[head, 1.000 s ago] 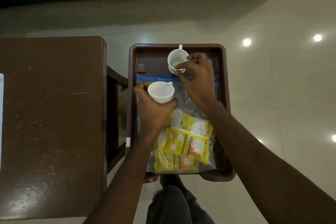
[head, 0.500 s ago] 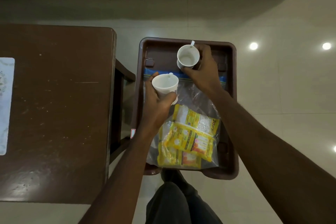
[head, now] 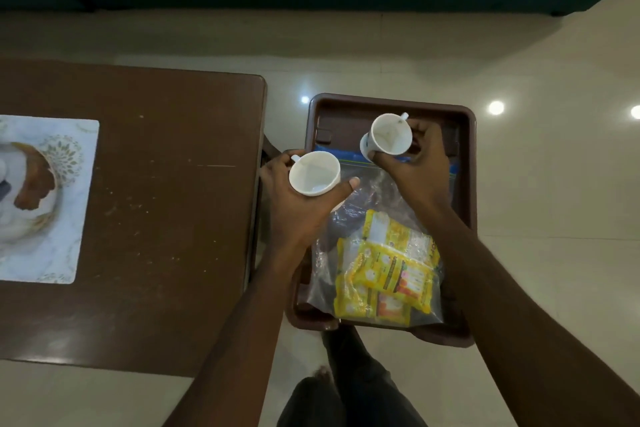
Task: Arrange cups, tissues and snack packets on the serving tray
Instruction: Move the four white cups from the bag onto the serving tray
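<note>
Partly hidden tray (head: 391, 104) under arms.

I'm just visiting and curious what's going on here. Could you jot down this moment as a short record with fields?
left hand: holds a white cup, over the tray's left edge
right hand: holds a second white cup, tilted, above the tray's far end
tray: brown, beside the table
bag: clear zip bag lying in the tray, yellow packets inside
table: brown, with a pale mat at its left
tissues: none that I can make out
</note>
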